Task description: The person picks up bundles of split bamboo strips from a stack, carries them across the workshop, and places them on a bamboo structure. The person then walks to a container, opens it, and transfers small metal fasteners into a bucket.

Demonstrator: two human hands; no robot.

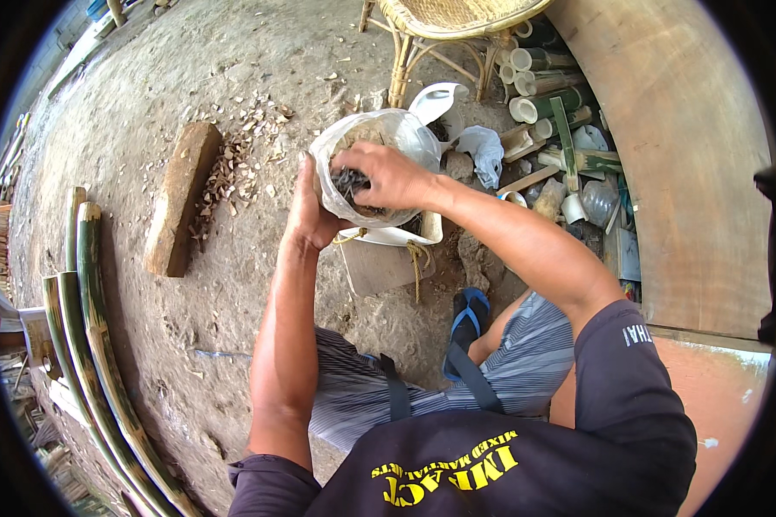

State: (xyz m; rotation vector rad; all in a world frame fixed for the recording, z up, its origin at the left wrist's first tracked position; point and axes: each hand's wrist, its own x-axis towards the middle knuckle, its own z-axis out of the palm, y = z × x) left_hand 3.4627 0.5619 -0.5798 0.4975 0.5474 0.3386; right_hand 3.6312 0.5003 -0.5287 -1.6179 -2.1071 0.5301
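A translucent plastic tub [412,138] is tilted in front of me. My left hand [312,215] grips its left side, thumb up near the rim. Inside lies a heap of thin dark pieces [350,181], perhaps nails, too small to make out. Over that heap my right hand [388,175] reaches into the tub with curled fingers; what they hold, if anything, is hidden. Beneath the tub sits a cut white plastic container [429,229] with a rope [417,254] tied to it. Next to that, a flat board [372,265] lies on the ground.
A wooden block [181,198] lies to the left beside scattered wood chips [246,164]. Long bamboo poles [103,336] rest at the far left. A woven chair [457,17] stands ahead. Cut bamboo pieces [547,82] and plastic scraps crowd the right, by a plywood panel [690,172].
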